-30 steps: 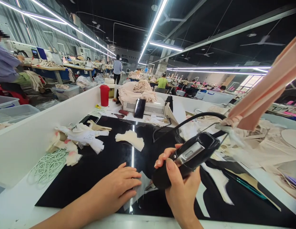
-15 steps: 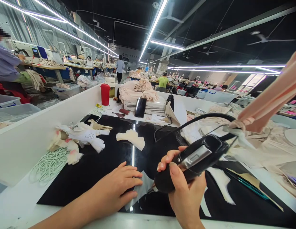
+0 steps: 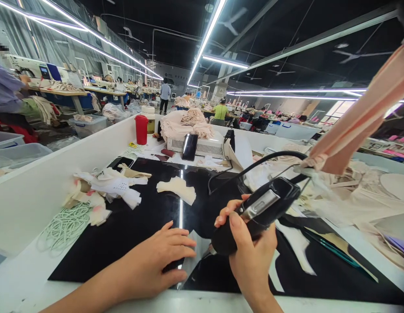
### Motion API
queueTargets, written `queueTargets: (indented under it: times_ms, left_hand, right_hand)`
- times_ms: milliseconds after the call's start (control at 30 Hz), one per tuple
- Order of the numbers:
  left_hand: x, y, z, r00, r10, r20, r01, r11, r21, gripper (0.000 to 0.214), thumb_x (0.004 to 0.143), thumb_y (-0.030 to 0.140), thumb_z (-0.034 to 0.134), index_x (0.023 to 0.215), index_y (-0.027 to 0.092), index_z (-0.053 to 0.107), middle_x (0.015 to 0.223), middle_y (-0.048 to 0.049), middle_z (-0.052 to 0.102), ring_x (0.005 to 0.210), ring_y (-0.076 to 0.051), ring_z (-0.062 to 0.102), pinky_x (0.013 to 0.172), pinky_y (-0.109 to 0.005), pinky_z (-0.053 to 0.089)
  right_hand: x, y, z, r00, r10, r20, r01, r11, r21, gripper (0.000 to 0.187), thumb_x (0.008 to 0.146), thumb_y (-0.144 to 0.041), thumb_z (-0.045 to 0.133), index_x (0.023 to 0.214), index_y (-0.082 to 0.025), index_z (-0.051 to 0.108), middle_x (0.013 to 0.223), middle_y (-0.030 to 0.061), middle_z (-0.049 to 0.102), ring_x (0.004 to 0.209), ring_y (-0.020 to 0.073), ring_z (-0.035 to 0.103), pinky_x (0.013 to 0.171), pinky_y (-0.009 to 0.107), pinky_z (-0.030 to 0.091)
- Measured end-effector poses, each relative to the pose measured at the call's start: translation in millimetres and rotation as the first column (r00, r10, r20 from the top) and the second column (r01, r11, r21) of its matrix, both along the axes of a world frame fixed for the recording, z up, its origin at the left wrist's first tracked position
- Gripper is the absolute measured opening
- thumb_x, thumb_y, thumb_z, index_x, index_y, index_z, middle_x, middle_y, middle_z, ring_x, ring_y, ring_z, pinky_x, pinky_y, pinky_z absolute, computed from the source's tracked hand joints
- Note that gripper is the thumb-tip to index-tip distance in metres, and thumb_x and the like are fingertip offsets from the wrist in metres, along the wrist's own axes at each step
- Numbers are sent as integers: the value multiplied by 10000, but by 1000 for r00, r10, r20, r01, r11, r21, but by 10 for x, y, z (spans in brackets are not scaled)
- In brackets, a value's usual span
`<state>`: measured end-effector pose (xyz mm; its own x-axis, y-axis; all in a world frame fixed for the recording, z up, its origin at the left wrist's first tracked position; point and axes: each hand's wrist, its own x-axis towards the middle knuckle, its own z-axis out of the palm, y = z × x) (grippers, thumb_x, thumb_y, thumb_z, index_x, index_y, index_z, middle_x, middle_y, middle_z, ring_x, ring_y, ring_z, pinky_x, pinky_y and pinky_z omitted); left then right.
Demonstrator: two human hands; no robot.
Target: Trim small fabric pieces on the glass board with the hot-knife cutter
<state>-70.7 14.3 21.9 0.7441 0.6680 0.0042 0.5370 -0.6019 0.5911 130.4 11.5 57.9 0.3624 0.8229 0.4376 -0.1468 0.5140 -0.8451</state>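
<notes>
My left hand (image 3: 159, 261) lies with fingers spread, its fingertips on the left edge of a thin translucent sheet (image 3: 198, 245). My right hand (image 3: 252, 261) is wrapped round a black corded electric hand cutter (image 3: 259, 211), which has a silver plate on its side. The cutter's thin metal tip points down and left at the right side of the sheet; whether it touches the sheet is hard to tell. Under both hands is a glossy black board (image 3: 124, 248). A pink fabric strip (image 3: 361, 117) is tied to the cutter's rear end.
A cream fabric piece (image 3: 177, 190) lies ahead, with white scraps (image 3: 115, 187) and mint cord (image 3: 67, 224) to the left. White cut pieces (image 3: 298, 245) and teal tweezers (image 3: 339, 251) lie to the right. Behind stand a phone (image 3: 190, 147), a vented white box (image 3: 208, 148) and a red cup (image 3: 141, 129).
The view has shifted slightly. The cutter's tip has moved a little up and away from the near edge along the sheet. My left hand stays spread in nearly the same place.
</notes>
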Motion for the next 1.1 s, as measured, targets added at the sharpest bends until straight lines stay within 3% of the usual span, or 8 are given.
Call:
queueTargets:
  times_ms: [233, 500, 767, 900, 1100]
  left_hand:
    - [15, -16, 81, 1000, -4, -11, 4, 999, -54, 491, 870, 265, 739, 1350, 308, 646, 1494, 13, 587, 1472, -291, 419, 1262, -623, 125]
    - [34, -7, 95, 1000, -11, 20, 12, 998, -55, 529, 830, 226, 781, 1338, 313, 663, 1470, -12, 610, 1453, -322, 444, 1246, -650, 149]
    - [8, 2, 30, 997, -36, 71, 36, 999, 5, 545, 829, 244, 811, 1341, 346, 655, 1440, -17, 633, 1429, -328, 475, 1236, -661, 166]
    - [-3, 2, 9, 996, -41, 76, 40, 999, 17, 537, 827, 267, 827, 1333, 334, 660, 1447, -27, 627, 1431, -326, 473, 1239, -649, 172]
    - [-9, -6, 59, 995, -38, 93, 37, 999, 9, 464, 818, 267, 846, 1253, 345, 703, 1355, -15, 675, 1383, -305, 517, 1250, -617, 166]
  right_hand:
    - [-150, -139, 16, 993, 66, -94, -67, 998, -11, 342, 869, -346, 783, 1146, -305, 587, 850, -47, 644, 630, 123, 630, 634, 316, 546]
    - [-122, -121, -14, 992, 124, -6, -123, 991, 42, 275, 915, -255, 721, 1140, -305, 572, 851, -36, 654, 622, 132, 652, 595, 307, 569]
    - [-262, -279, 17, 979, 147, -139, -151, 988, -18, 389, 842, -382, 810, 1140, -295, 574, 836, -32, 614, 632, 133, 615, 610, 313, 549]
    - [-318, -316, 12, 978, 157, -138, -162, 987, -23, 355, 869, -353, 782, 1143, -297, 563, 829, -30, 620, 642, 133, 616, 626, 312, 549]
    - [-167, -235, 27, 981, 169, -93, -170, 985, -1, 335, 873, -327, 778, 1141, -296, 578, 837, -29, 637, 642, 133, 633, 616, 312, 560]
